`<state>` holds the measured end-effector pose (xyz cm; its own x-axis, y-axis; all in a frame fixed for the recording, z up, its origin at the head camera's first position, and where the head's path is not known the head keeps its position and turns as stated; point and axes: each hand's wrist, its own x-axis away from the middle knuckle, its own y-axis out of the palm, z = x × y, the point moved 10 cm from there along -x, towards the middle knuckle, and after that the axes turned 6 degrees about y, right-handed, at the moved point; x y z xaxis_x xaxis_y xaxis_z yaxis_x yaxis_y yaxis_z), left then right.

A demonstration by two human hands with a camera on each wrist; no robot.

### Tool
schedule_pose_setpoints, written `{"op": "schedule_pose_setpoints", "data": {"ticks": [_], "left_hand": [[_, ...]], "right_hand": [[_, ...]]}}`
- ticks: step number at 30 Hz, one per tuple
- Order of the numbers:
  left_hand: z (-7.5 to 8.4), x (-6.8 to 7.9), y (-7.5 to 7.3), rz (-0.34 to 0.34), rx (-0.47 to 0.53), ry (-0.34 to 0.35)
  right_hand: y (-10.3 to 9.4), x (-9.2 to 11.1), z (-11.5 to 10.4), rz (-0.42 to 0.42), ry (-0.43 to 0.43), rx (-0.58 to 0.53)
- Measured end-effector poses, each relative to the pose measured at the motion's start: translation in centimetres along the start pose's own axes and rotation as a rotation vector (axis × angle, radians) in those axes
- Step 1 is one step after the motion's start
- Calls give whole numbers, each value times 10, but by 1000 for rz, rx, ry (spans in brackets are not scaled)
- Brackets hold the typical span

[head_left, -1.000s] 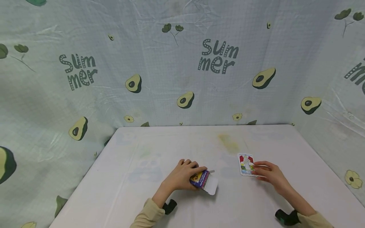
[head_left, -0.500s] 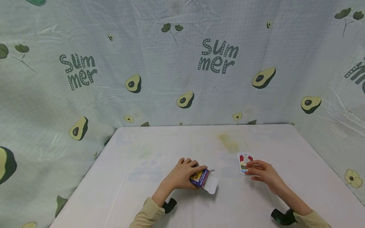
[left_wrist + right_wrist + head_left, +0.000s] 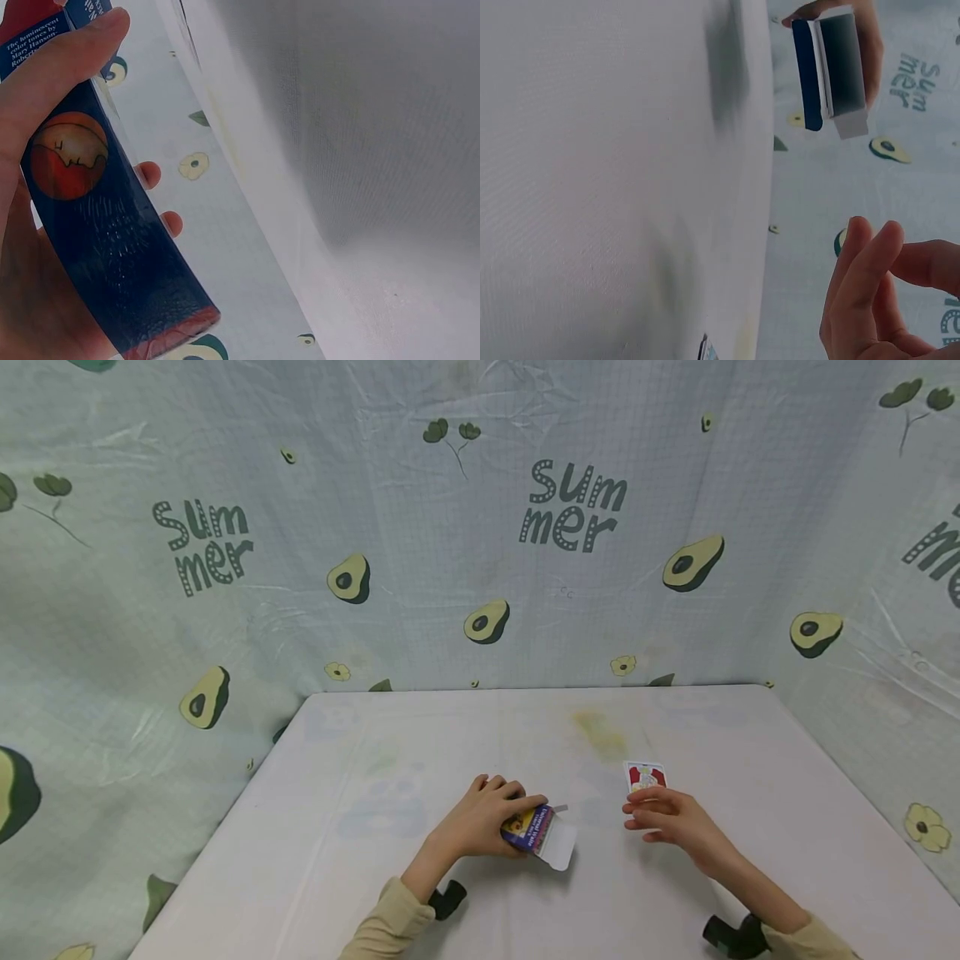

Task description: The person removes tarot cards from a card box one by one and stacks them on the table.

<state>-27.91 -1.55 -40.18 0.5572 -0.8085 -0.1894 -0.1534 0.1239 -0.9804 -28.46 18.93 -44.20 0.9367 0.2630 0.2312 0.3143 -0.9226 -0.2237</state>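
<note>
Box (image 3: 534,831) sits in the left hand (image 3: 480,822), whose fingers wrap round it and hold it firmly at one end. In the left wrist view a digit lies across its printed edge beside small white lettering, and two fingertips (image 3: 150,175) peek past the far long edge. Between them, a dark blue side carries a moon face (image 3: 71,156) in orange and red, and a red band marks the end away from that digit. The box hangs above the table (image 3: 330,877), its open end turned away from the palm, and a white flap (image 3: 557,845) sticks out beyond the fingertips, toward the other hand. The right wrist view looks into its grey inside.

The right hand (image 3: 678,827) hovers over the table, well apart from the box, its fingers loosely bent and the thumb close to the fingertips, a narrow curl; whether thumb and finger touch, I cannot tell. A card (image 3: 645,773) lies on the table under and just past those fingers, which hide its lower part; its red and white upper part shows beyond them. The right wrist view catches only a sliver of it, below the fingers and toward the table side.
</note>
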Motion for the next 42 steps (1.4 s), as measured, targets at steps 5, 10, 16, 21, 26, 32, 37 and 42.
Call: {"op": "schedule_pose_setpoints", "data": {"ticks": [5,10,16,21,26,32,37,42], "left_hand": [[2,-1,-1,-6,14,1],[5,-2,-4,-5,10,-3],[6,-4,-4,-8,5,-10],[7,-5,-4,7,12,-3],[9,-6,-6,23,7,6],[11,-7,-6,30,2,7],[12,-8,-5,26,-1,5],[13,-9,-6,23,-1,6]], "right_hand": [[11,0,-1,-30,-4,0],[22,0,-3,-62,4,-21],[34,1,-5,-99,16,-40],[42,1,-5,-121,19,-52],[50,0,-4,-146,20,-61],[58,0,-2,-185,22,-84],[64,1,-2,-213,21,-93],[69,0,0,-224,36,-89]]}}
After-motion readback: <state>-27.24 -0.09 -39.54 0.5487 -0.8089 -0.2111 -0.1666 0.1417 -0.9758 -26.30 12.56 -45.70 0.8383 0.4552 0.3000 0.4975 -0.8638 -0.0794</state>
